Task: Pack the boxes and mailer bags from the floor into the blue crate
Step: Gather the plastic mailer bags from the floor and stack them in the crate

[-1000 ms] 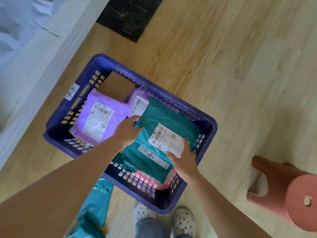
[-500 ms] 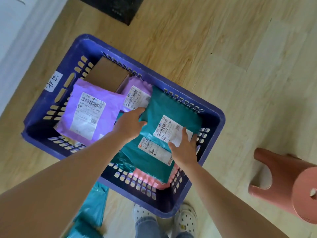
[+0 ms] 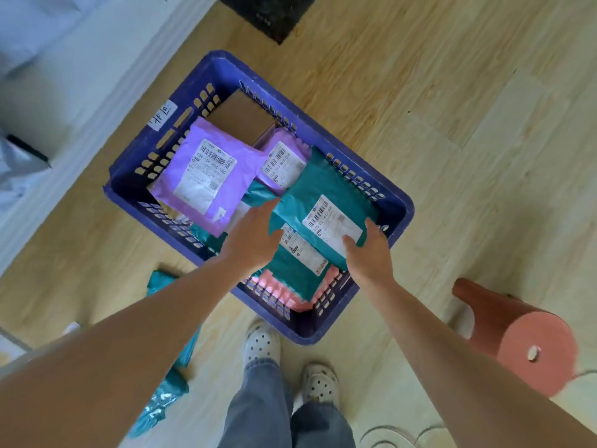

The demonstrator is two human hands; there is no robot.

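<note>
Placement step: teal mailer [image 3: 326, 192] lies atop others inside crate [image 3: 206, 76] — left hand [image 3: 253, 237] and right hand [image 3: 368, 252] rest spread-fingered on its edges. Next, likely: release, reach for floor mailer [image 3: 161, 402].

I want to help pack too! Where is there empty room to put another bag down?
The crate is crowded with overlapping things: a purple bag, pink bag and brown box, with the left hand and right hand on the top green bag. Bare floor lies between crate and red stool, and beyond the crate toward the black mat.
</note>
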